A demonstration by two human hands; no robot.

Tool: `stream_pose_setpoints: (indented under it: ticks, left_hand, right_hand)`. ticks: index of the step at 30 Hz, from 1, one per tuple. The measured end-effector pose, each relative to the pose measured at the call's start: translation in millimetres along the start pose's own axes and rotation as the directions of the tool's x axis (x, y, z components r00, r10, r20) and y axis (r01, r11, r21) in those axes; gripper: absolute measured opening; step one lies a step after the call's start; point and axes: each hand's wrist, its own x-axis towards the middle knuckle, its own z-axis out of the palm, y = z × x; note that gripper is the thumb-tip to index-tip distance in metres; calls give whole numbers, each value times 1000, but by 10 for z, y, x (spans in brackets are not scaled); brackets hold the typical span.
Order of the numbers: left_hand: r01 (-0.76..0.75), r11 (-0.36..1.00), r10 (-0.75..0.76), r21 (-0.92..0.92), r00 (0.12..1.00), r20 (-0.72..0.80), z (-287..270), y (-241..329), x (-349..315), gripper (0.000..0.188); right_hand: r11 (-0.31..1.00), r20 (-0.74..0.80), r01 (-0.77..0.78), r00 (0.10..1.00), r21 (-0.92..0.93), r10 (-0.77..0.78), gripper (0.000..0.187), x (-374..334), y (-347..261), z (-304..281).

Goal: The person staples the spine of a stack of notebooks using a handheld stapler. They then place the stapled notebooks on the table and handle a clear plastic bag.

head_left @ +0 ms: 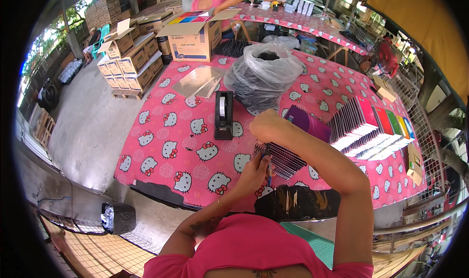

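A stack of spiral-bound notebooks (287,161) stands on the pink table before me, its dark coils facing me. My left hand (255,171) is closed round a small hand tool with blue handles (269,173) at the left end of those coils; its jaws are hidden. Just beyond, my right hand (266,126) is bent into a fist over the stack's far left corner. Whatever its fingers grip is out of sight. Purple notebooks (308,123) lie behind my right forearm. A black tape dispenser (224,116) stands left of my hands.
Black coils fill a clear plastic bag (264,75) beyond my hands. Clear sheets (198,81) lie beside it. Notebook stacks (356,124) stand at the right. A cardboard box (191,39) sits at the far edge, with a person behind it. The patterned table cover (161,131) is torn in front.
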Motion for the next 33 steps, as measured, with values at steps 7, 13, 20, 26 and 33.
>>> stream_pose_setpoints:
  ticks: [7, 13, 20, 26, 33]
  left_hand:
    - [6, 998, -10, 67, 999, 51, -22, 22, 14, 33]
    - [66, 998, -65, -21, 997, 40, -4, -98, -69, 35]
    - [75, 996, -75, -42, 997, 14, -12, -57, -6, 35]
    - [1, 1000, -2, 20, 997, 74, -74, -159, 0, 36]
    - [80, 994, -78, -74, 997, 28, -48, -247, 15, 36]
  right_hand:
    - [1000, 3, -3, 1000, -13, 3, 25, -19, 16, 27]
    - [999, 18, -49, 999, 20, 49, 26, -2, -111, -33]
    - [997, 4, -46, 999, -58, 47, 24, 93, -140, 201]
    - [996, -14, -62, 998, -66, 61, 18, 59, -139, 163]
    - [990, 65, -68, 995, -121, 76, 20, 99, -217, 118]
